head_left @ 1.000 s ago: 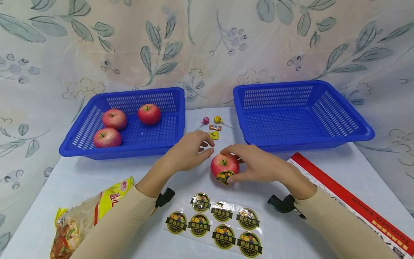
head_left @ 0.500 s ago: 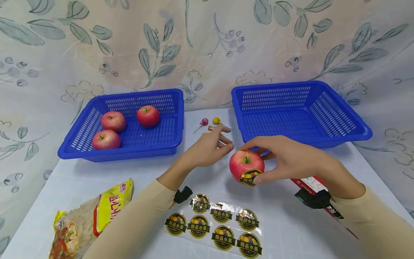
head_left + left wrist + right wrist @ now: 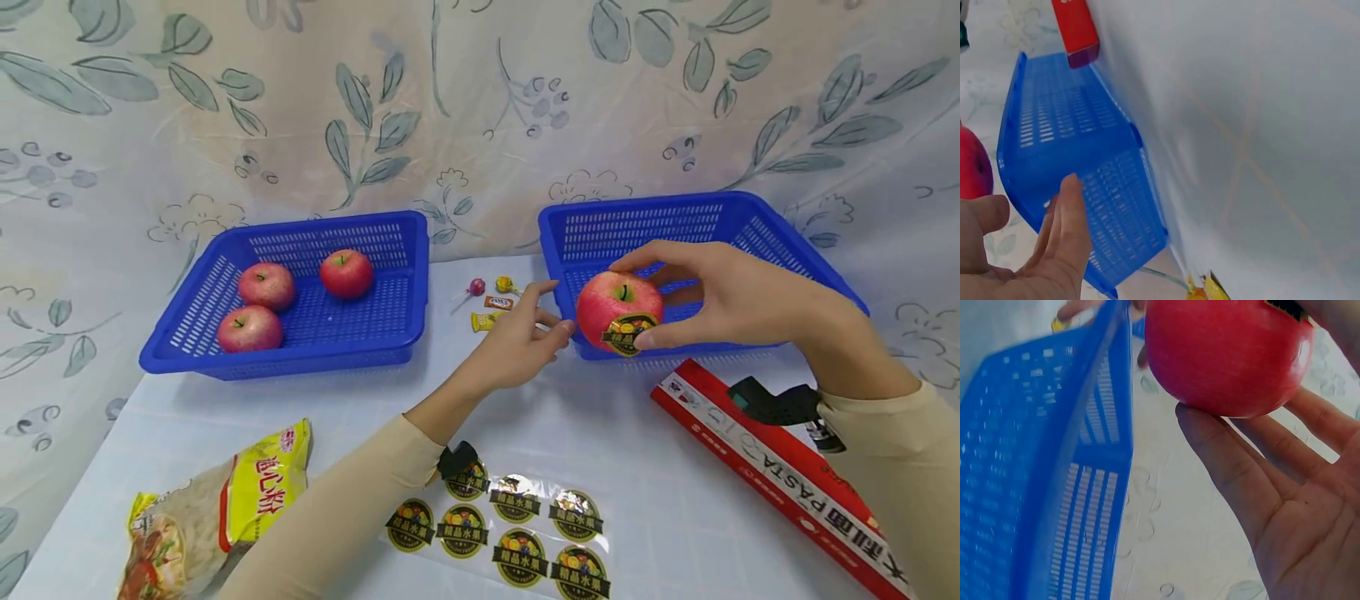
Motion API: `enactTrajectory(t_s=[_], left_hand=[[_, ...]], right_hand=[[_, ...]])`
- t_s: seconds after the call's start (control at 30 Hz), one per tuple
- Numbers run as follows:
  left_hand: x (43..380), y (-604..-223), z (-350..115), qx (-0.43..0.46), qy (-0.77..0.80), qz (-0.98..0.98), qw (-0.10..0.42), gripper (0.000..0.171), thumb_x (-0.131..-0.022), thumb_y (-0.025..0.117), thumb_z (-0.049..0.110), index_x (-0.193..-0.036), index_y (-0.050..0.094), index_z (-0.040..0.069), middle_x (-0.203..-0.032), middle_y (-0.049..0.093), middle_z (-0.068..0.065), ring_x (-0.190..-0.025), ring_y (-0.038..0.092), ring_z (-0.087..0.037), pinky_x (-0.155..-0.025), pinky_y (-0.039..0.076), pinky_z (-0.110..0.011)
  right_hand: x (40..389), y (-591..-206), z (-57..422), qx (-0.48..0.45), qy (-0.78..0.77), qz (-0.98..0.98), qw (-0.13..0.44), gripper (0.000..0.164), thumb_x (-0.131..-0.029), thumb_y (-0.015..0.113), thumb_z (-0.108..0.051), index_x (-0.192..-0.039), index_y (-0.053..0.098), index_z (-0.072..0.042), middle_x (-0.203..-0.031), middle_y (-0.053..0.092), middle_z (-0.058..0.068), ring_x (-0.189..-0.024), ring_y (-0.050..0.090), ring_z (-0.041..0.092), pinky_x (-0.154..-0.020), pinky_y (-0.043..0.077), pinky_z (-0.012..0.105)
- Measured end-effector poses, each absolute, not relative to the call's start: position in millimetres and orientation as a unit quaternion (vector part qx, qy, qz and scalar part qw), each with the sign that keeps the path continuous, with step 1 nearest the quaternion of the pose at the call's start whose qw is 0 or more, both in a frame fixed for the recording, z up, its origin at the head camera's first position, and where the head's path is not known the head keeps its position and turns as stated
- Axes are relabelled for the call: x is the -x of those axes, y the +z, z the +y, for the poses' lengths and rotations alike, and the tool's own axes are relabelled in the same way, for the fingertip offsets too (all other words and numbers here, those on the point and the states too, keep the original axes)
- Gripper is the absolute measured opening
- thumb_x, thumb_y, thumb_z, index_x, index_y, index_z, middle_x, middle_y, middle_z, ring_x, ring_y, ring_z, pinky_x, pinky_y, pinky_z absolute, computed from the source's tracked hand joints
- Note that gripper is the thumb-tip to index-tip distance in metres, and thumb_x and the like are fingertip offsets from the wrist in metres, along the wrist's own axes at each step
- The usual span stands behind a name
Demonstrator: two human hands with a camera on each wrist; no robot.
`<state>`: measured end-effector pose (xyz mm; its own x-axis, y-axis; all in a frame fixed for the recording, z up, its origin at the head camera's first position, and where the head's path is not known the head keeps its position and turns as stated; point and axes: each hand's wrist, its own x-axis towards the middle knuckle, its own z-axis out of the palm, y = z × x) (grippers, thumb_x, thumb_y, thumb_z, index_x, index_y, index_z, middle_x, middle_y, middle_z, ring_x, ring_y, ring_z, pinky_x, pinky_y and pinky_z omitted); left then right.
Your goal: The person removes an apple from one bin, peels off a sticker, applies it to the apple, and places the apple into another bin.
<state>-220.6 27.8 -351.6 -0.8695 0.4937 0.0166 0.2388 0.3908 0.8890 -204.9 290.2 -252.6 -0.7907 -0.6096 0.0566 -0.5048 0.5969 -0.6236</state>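
Observation:
My right hand (image 3: 738, 296) grips a red apple (image 3: 611, 302) between thumb and fingers, at the near rim of the right blue basket (image 3: 780, 218). A round black and gold fruit sticker (image 3: 630, 335) shows on the apple's near side, the thumb at its edge. In the right wrist view the apple (image 3: 1229, 359) is held up beside the basket wall (image 3: 1079, 450). My left hand (image 3: 521, 342) has its fingers loosely extended near that basket's left corner, holding nothing. In the left wrist view its fingers (image 3: 1072, 219) appear in front of the basket (image 3: 1063, 156).
Several apples sit in the left blue basket (image 3: 300, 358). Lollipops (image 3: 476, 287) and small wrapped candies (image 3: 487, 321) lie between the baskets. A sticker sheet (image 3: 498, 533), a yellow noodle bag (image 3: 225, 500) and a red pasta box (image 3: 780, 467) lie nearer.
My right hand has lifted the stickered apple off the table and carried it right and back to the right basket. My left hand has moved the same way, beside it.

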Motion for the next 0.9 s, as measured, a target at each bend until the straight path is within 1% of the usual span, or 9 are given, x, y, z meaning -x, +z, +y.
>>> enactTrajectory(t_s=[0.17,0.3,0.4,0.47,0.5,0.63,0.7,0.8,0.9], left_hand=[[222.3,-350.8,30.2,-0.222,0.466,0.851,0.09,0.06,-0.105,0.059,0.033,-0.157,0.035,0.014,-0.123,0.068,-0.007,-0.104,0.072,-0.019,-0.082,0.06,-0.028],[222.7,-349.5,31.5,-0.22,0.45,0.862,0.081,0.065,-0.103,0.061,0.037,-0.157,0.037,0.012,-0.123,0.068,-0.005,-0.109,0.069,-0.015,-0.089,0.058,-0.028],[222.5,-350.0,32.5,-0.222,0.449,0.861,0.085,0.067,-0.103,0.063,0.039,-0.158,0.037,0.011,-0.123,0.067,-0.005,-0.111,0.069,-0.015,-0.089,0.058,-0.027],[222.9,-350.6,32.5,-0.224,0.449,0.861,0.086,0.068,-0.102,0.063,0.039,-0.158,0.037,0.011,-0.124,0.067,-0.005,-0.111,0.069,-0.014,-0.089,0.058,-0.026],[223.1,-351.1,32.3,-0.225,0.449,0.861,0.085,0.068,-0.102,0.064,0.039,-0.158,0.038,0.011,-0.124,0.067,-0.005,-0.111,0.069,-0.014,-0.089,0.058,-0.026],[223.5,-351.2,30.8,-0.225,0.447,0.861,0.088,0.068,-0.102,0.064,0.04,-0.158,0.038,0.011,-0.124,0.068,-0.004,-0.11,0.069,-0.013,-0.087,0.058,-0.025],[223.4,-350.2,30.4,-0.225,0.445,0.862,0.09,0.069,-0.102,0.064,0.04,-0.158,0.038,0.011,-0.124,0.068,-0.004,-0.109,0.069,-0.012,-0.087,0.058,-0.024],[223.3,-348.0,30.6,-0.23,0.44,0.863,0.093,0.069,-0.102,0.064,0.039,-0.159,0.037,0.01,-0.124,0.069,-0.005,-0.109,0.069,-0.012,-0.086,0.058,-0.023],[224.2,-345.7,31.5,-0.236,0.437,0.863,0.095,0.069,-0.103,0.063,0.038,-0.159,0.036,0.009,-0.124,0.069,-0.005,-0.109,0.069,-0.012,-0.086,0.057,-0.022]], right_hand=[[226.5,-252.1,297.4,0.299,-0.319,0.897,0.061,0.067,-0.079,0.091,-0.02,-0.138,0.058,-0.023,-0.133,0.059,-0.003,-0.117,0.067,0.029,-0.086,0.06,0.029],[248.2,-254.4,302.6,0.29,-0.329,0.897,0.046,0.068,-0.08,0.09,-0.017,-0.139,0.058,-0.018,-0.134,0.058,-0.002,-0.121,0.064,0.036,-0.086,0.059,0.024],[264.5,-254.0,305.9,0.29,-0.337,0.894,0.044,0.072,-0.08,0.09,-0.014,-0.144,0.055,-0.014,-0.136,0.058,0.005,-0.124,0.061,0.044,-0.088,0.058,0.034],[275.5,-252.7,306.7,0.289,-0.331,0.897,0.047,0.075,-0.081,0.089,-0.015,-0.147,0.053,-0.013,-0.137,0.058,0.008,-0.126,0.059,0.046,-0.089,0.057,0.033],[280.3,-252.2,306.6,0.289,-0.332,0.896,0.053,0.076,-0.082,0.088,-0.015,-0.148,0.052,-0.012,-0.138,0.057,0.01,-0.126,0.059,0.047,-0.09,0.057,0.035],[298.7,-253.2,305.6,0.281,-0.328,0.899,0.069,0.076,-0.084,0.087,-0.019,-0.151,0.05,-0.012,-0.14,0.057,0.01,-0.127,0.059,0.045,-0.088,0.054,0.016],[307.2,-255.2,305.7,0.275,-0.33,0.9,0.077,0.075,-0.085,0.086,-0.022,-0.15,0.051,-0.013,-0.141,0.057,0.01,-0.128,0.059,0.045,-0.087,0.054,0.014],[318.9,-259.8,307.4,0.264,-0.328,0.903,0.083,0.074,-0.085,0.086,-0.024,-0.149,0.052,-0.013,-0.143,0.056,0.01,-0.13,0.057,0.047,-0.088,0.055,0.018],[330.6,-266.5,309.5,0.257,-0.328,0.905,0.088,0.074,-0.085,0.087,-0.022,-0.149,0.051,-0.011,-0.145,0.055,0.012,-0.131,0.054,0.05,-0.098,0.056,0.039]])
